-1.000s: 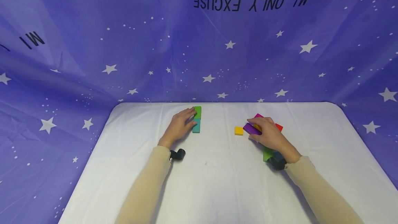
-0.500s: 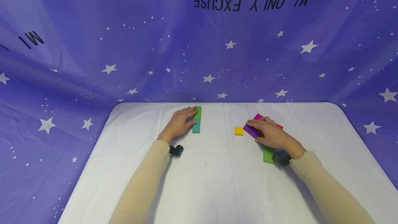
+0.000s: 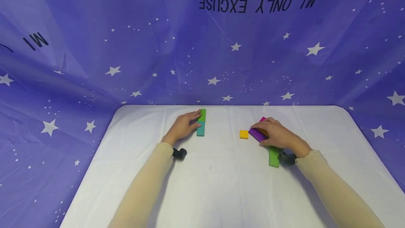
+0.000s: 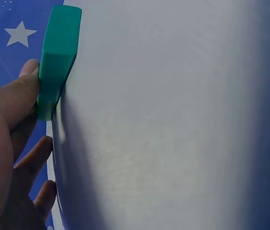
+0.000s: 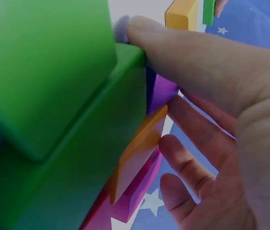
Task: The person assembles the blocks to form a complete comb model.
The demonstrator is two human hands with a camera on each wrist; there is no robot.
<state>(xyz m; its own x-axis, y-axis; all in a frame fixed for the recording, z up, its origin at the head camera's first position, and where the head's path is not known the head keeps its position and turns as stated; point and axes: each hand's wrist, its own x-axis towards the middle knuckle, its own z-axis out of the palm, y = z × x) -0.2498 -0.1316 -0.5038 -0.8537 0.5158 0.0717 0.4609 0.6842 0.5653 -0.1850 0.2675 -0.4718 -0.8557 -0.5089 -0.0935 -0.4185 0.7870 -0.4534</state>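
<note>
My left hand (image 3: 182, 126) rests beside two small blocks set end to end, a green one (image 3: 201, 115) and a teal one (image 3: 200, 129). Its thumb touches the teal block's side in the left wrist view, while the other fingers stretch out loosely. At the right, my right hand (image 3: 276, 133) pinches a purple block (image 3: 257, 135) between thumb and fingertips at the edge of a loose pile. The right wrist view shows an orange block (image 5: 144, 136) and a magenta block (image 5: 137, 191) beside those fingers. Part of the pile is hidden under the palm.
A yellow block (image 3: 243, 134) lies just left of the purple one. Toward me from the right hand is a green block (image 3: 274, 157). The white-covered table (image 3: 209, 185) meets a purple star-printed cloth (image 3: 177, 45) at its back edge.
The right hand has shifted slightly right, its thumb sliding to the near side of the purple block. The red block behind that hand is now covered. My left hand has barely moved.
</note>
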